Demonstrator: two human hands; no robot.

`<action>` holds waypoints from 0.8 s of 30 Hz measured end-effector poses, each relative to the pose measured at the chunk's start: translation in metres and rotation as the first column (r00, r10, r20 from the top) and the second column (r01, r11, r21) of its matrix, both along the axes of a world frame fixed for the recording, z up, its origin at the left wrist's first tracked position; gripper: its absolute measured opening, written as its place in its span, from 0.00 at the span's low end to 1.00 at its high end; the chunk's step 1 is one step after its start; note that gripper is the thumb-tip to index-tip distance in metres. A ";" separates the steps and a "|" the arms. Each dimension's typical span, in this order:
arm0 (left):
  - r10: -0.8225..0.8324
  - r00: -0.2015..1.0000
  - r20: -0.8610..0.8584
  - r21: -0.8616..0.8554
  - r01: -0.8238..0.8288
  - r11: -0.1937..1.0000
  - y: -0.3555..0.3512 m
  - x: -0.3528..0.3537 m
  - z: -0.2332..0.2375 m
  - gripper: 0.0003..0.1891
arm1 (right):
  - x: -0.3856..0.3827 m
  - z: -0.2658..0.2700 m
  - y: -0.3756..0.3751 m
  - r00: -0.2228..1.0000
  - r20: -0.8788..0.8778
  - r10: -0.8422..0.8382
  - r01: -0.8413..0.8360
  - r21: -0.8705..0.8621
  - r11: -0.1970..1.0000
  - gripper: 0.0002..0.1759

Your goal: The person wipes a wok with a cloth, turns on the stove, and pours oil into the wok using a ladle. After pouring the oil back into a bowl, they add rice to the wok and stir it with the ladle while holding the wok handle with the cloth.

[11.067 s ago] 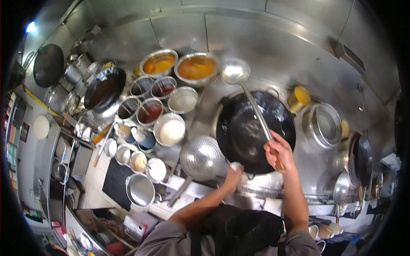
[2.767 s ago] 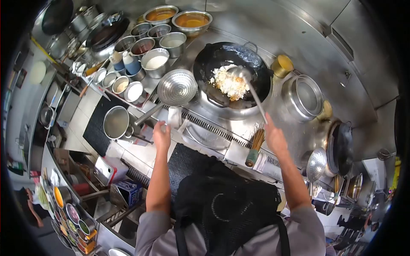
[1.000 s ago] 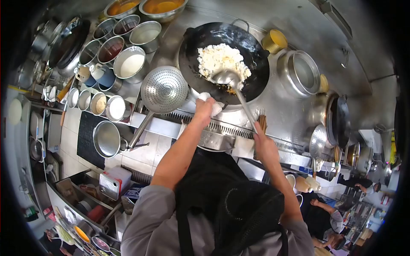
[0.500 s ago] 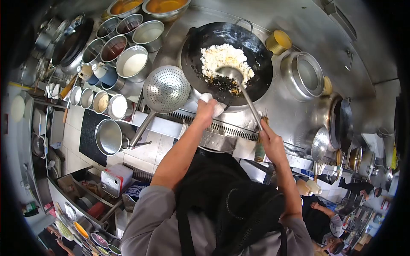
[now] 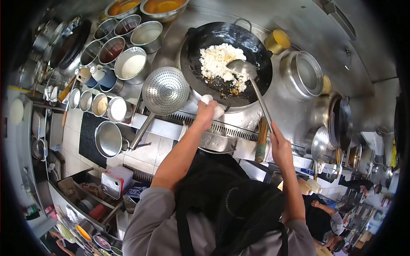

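A black wok sits on the stove, holding white rice with yellow and dark bits toward its near side. My left hand is closed around a folded white cloth at the wok's near rim; the cloth hides whatever part of the rim lies under it. The fingers of my right hand are wrapped round the long handle of a metal ladle. Its bowl rests upside down on the right side of the rice.
Left of the wok lies a perforated strainer, near several metal pots of sauces and a white-filled pot. A bamboo brush stands by my right hand. Stacked metal bowls and a yellow can are at the right. Other people work at lower right.
My right hand has moved slightly right and down, and the ladle's bowl has shifted right and up across the rice. My left hand stays at the rim with the cloth.
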State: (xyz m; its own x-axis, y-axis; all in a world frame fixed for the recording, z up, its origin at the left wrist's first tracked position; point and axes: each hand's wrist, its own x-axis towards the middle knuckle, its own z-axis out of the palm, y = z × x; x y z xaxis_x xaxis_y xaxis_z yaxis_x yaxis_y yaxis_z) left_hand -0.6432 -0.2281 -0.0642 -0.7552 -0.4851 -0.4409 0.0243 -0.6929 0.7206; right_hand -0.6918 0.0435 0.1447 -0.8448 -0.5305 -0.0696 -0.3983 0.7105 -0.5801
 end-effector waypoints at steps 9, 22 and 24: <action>-0.006 0.999 0.051 -0.065 0.009 0.998 0.001 0.002 -0.004 0.24 | -0.012 -0.030 -0.006 0.997 -0.021 0.069 -0.068 0.044 0.997 0.22; 0.040 0.998 0.049 -0.042 -0.038 0.998 0.003 -0.005 -0.011 0.24 | 0.001 -0.042 -0.019 0.994 -0.078 0.078 -0.060 0.216 0.975 0.22; 0.037 0.998 0.044 -0.030 -0.036 0.999 0.007 -0.003 -0.014 0.24 | 0.002 -0.058 -0.026 0.997 -0.052 0.055 -0.031 0.370 0.928 0.21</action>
